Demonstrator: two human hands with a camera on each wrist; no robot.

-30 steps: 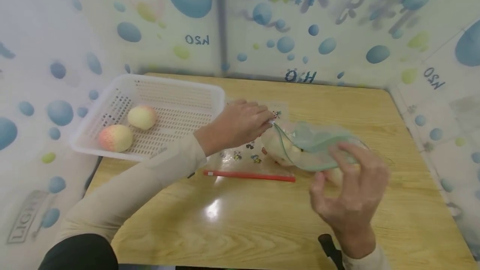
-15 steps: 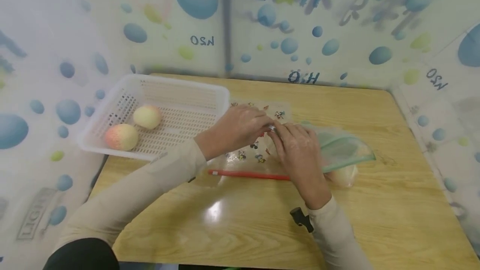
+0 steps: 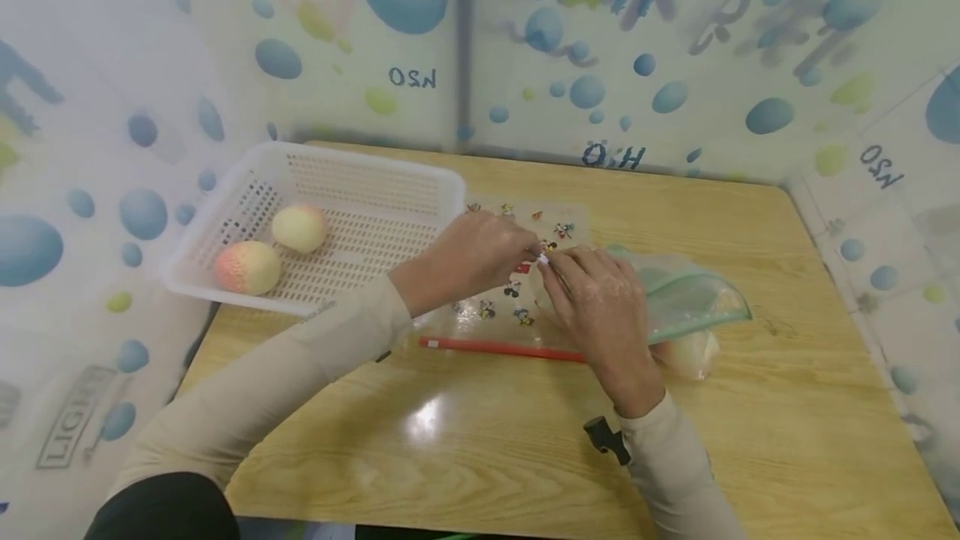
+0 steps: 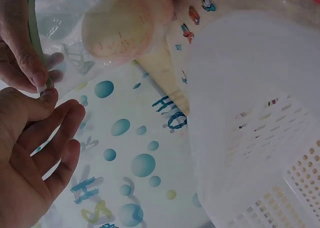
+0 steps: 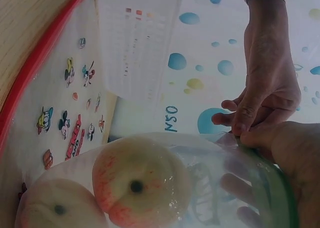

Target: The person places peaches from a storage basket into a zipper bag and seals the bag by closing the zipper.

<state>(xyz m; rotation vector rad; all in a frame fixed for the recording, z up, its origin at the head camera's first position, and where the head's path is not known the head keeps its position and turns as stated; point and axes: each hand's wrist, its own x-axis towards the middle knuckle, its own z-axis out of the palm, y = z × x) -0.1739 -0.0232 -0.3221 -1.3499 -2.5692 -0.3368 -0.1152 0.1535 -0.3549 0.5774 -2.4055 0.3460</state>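
Note:
A clear zip bag with a green strip [image 3: 697, 311] lies on the table, its mouth raised at the left end. Inside are peaches; the right wrist view shows one peach [image 5: 142, 180] close up and another peach [image 5: 61, 208] beside it. At the bag's corner, near a small white zip slider [image 3: 543, 258], my left hand [image 3: 480, 255] pinches the strip between thumb and finger. My right hand [image 3: 603, 302] pinches the same strip right beside it, thumb and fingertips meeting the left ones. Part of the bag is hidden behind the right hand.
To the left stands a white perforated basket [image 3: 375, 160] holding two peaches, one yellowish peach [image 3: 300, 228] and one redder peach [image 3: 249, 267]. A flat clear bag with cartoon prints and a red zip strip [image 3: 502, 348] lies under the hands. Walls [image 3: 517, 65] enclose the table.
My right hand has come in from the right and now pinches the green strip beside the left hand. The left hand has kept its grip on the corner.

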